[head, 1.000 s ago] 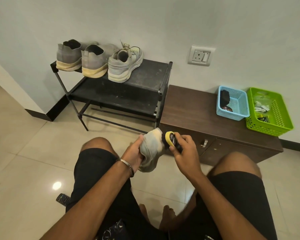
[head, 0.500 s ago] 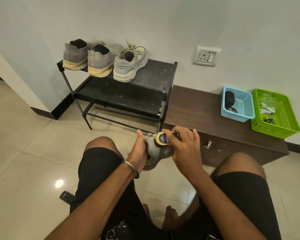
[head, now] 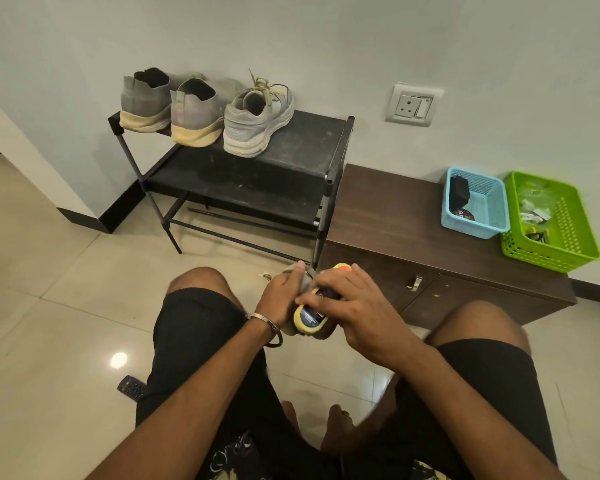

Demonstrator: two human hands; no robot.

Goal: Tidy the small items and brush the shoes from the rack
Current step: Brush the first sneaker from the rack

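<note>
A grey shoe [head: 302, 275], mostly hidden, sits between a seated person's knees above the tiled floor [head: 49, 306], gripped by the left hand [head: 281, 299]. The right hand [head: 354, 303] grasps a yellow-edged brush [head: 309, 318], palm down, its long axis running toward the cabinet [head: 395, 216].

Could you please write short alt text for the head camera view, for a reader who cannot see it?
A seated person's left hand holds a grey shoe while the right hand presses a yellow brush against it. Behind, three shoes stand on a black rack, beside a brown cabinet carrying a blue basket and a green basket.
</note>
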